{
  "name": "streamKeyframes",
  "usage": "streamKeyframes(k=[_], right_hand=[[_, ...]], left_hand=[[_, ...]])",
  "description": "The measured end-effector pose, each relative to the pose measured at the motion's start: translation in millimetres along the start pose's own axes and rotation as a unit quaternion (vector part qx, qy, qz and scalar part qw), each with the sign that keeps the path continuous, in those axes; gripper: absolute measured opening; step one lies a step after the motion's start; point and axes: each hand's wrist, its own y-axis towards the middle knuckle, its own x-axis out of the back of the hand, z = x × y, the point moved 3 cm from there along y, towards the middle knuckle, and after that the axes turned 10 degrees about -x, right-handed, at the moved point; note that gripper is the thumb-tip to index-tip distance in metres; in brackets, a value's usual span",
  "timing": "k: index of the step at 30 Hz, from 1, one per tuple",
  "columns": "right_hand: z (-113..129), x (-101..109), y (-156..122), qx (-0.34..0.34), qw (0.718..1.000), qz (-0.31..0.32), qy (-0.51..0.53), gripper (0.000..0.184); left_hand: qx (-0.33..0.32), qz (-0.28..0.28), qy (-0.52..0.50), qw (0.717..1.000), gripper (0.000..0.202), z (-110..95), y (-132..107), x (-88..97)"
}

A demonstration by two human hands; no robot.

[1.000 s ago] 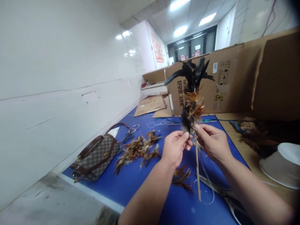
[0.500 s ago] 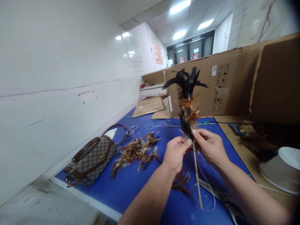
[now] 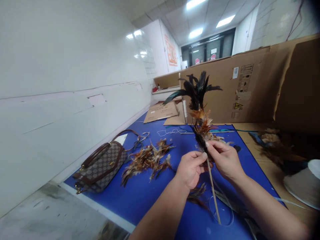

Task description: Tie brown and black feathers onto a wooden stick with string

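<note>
A feather duster point(image 3: 200, 123) stands tilted between my hands, with long black feathers at its top, orange-brown ones below and a bare thin stick at the bottom. My left hand point(image 3: 191, 168) pinches it from the left where the feathers meet the stick. From the right, my right hand point(image 3: 223, 158) grips the same spot with thumb and fingers. A pale strand point(image 3: 231, 208) loops down beside the stick. Under my wrists lie a few dark feathers point(image 3: 197, 193) on the blue table mat point(image 3: 150, 203). A pile of brown feathers point(image 3: 150, 158) spreads out left of my hands.
A patterned handbag point(image 3: 102, 166) with brown straps sits at the left by the white wall. Behind stands a large cardboard box point(image 3: 220, 96), with flat cardboard point(image 3: 161, 111) beside it. At right are a white spool point(image 3: 303, 185) and more feathers point(image 3: 277, 146).
The view has shifted slightly, so the scene sits a little further right. The duster has turned a little, and its long black feathers now point further left. Both hands keep their hold.
</note>
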Motion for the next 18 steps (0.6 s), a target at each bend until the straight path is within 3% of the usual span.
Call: streamKeyframes(k=[6, 13, 16, 18], right_hand=[[-1.8, -1.9, -1.4, -0.013, 0.999, 0.035, 0.008, 0.031], [-2.1, -2.3, -4.5, -0.059, 0.998, 0.036, 0.009, 0.037], [-3.2, -3.2, -3.5, -0.064, 0.997, 0.050, 0.018, 0.035], [-2.9, -1.9, -1.0, -0.031, 0.999, 0.039, 0.008, 0.033]], left_hand=[[-0.033, 0.010, 0.027, 0.999, 0.041, 0.8, -2.0, 2.9], [-0.009, 0.080, 0.015, 0.997, 0.037, 1.8, -6.7, 4.3], [-0.015, 0.065, 0.005, 0.998, 0.036, 3.6, -6.4, 6.9], [-0.050, 0.028, -0.002, 0.998, 0.034, 3.4, -5.1, 9.9]])
